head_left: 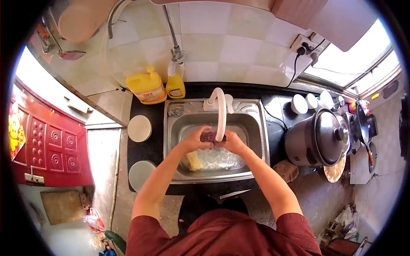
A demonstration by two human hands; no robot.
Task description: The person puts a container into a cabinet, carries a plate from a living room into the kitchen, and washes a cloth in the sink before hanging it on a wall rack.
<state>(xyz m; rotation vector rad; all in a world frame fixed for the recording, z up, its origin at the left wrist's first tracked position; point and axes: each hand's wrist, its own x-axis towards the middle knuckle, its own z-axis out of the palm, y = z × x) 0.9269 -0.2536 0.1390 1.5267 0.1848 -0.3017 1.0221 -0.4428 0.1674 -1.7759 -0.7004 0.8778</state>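
Head view: counted one sink (256, 132), one white faucet (221, 113), one yellow sponge (194, 161) inside the basin, two yellow bottles (147, 89) behind on the desk (158, 145), two pale bowls (139, 128) to the left, one large cooker (299, 144) to the right. Noted both arms extended forward, converging over the basin. Observed left hand (201, 139) and right hand (233, 141) partly curled, gripping opposite ends of one dark-red item (212, 136) by the spout. Could not identify item.
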